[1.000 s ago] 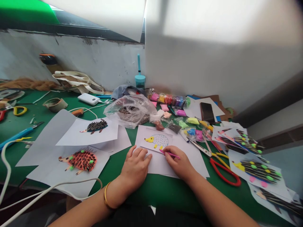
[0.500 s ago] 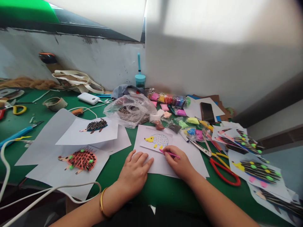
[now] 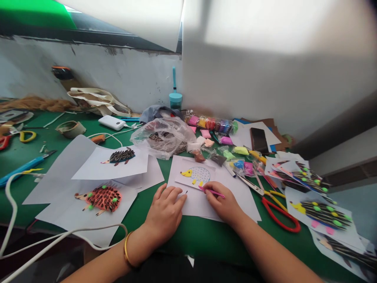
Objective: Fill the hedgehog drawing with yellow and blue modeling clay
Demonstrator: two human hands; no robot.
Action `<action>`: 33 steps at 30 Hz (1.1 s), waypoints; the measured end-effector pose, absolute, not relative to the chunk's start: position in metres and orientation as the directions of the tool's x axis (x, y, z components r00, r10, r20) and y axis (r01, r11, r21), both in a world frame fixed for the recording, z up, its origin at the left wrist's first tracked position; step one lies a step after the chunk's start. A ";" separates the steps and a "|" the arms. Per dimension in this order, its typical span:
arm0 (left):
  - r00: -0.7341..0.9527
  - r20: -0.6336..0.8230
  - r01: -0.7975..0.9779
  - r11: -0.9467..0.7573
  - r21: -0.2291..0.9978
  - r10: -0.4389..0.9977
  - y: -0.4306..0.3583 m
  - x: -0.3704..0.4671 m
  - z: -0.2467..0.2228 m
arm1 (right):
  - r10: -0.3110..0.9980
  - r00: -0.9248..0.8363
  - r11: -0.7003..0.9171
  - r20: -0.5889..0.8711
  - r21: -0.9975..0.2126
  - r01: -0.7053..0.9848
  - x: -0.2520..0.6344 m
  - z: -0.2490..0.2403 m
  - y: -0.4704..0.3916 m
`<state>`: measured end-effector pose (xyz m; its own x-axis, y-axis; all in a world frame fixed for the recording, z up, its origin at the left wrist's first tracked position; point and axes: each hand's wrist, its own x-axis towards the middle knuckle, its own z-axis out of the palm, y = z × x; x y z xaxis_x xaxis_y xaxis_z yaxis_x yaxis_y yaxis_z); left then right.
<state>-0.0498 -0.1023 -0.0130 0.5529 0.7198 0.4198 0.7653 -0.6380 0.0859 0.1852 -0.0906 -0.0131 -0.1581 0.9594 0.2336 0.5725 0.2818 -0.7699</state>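
A small card with a hedgehog picture (image 3: 196,174), yellow head and feet and a blue-dotted body, lies on white paper (image 3: 191,204) in front of me. My right hand (image 3: 222,200) holds a thin pink tool (image 3: 216,192), its tip at the card's lower right edge. My left hand (image 3: 165,210) rests flat with fingers apart at the paper's left edge, nothing in it. A small dark mark (image 3: 186,192) shows on the paper beside its fingertips.
Left lie two seed-covered hedgehog pictures (image 3: 101,198), a white cable (image 3: 97,230) and a blue cutter (image 3: 23,170). Behind are a plastic bag of seeds (image 3: 165,137) and clay packets (image 3: 225,153). Right are red-handled scissors (image 3: 279,216), a phone (image 3: 259,140) and more hedgehog pictures (image 3: 324,214).
My left hand has shifted slightly left, and the small dark mark now shows beside it. My right hand keeps the pink tool in nearly the same place.
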 end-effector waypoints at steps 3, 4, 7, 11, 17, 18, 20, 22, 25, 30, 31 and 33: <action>0.561 0.418 0.759 -0.646 0.087 0.715 -0.105 -0.047 -0.014 | 0.952 -0.171 0.306 0.255 -0.765 0.566 0.185 -0.015 -0.091; 0.554 0.414 0.765 -0.638 0.088 0.722 -0.104 -0.046 -0.014 | 0.951 -0.172 0.310 0.258 -0.763 0.567 0.185 -0.015 -0.091; 0.525 0.406 0.794 -0.602 0.082 0.748 -0.098 -0.048 -0.014 | 0.952 -0.172 0.305 0.252 -0.758 0.577 0.185 -0.015 -0.091; 0.573 0.384 0.772 -0.634 0.042 0.724 -0.087 -0.056 -0.016 | 0.955 -0.178 0.296 0.236 -0.762 0.577 0.185 -0.014 -0.090; 0.598 0.369 0.756 -0.654 0.033 0.711 -0.081 -0.060 -0.018 | 0.958 -0.178 0.286 0.224 -0.763 0.580 0.185 -0.014 -0.090; 0.586 0.375 0.764 -0.644 0.038 0.718 -0.081 -0.060 -0.017 | 0.958 -0.176 0.285 0.225 -0.764 0.578 0.185 -0.014 -0.090; 0.562 0.379 0.778 -0.625 0.058 0.735 -0.081 -0.061 -0.015 | 0.959 -0.174 0.283 0.223 -0.767 0.576 0.185 -0.015 -0.091; 0.539 0.381 0.790 -0.608 0.081 0.751 -0.080 -0.063 -0.012 | 0.960 -0.175 0.279 0.217 -0.768 0.576 0.185 -0.015 -0.091; 0.509 0.383 0.804 -0.585 0.110 0.771 -0.078 -0.065 -0.008 | 0.963 -0.177 0.270 0.205 -0.770 0.577 0.185 -0.016 -0.091; 0.513 0.347 0.805 -0.581 0.124 0.785 -0.071 -0.064 -0.007 | 0.964 -0.172 0.266 0.203 -0.779 0.568 0.185 -0.015 -0.091; 0.526 0.333 0.799 -0.589 0.123 0.783 -0.069 -0.063 -0.007 | 0.964 -0.171 0.265 0.204 -0.780 0.567 0.185 -0.015 -0.091; 0.550 0.306 0.786 -0.605 0.124 0.777 -0.065 -0.062 -0.006 | 0.963 -0.170 0.269 0.208 -0.780 0.565 0.185 -0.015 -0.091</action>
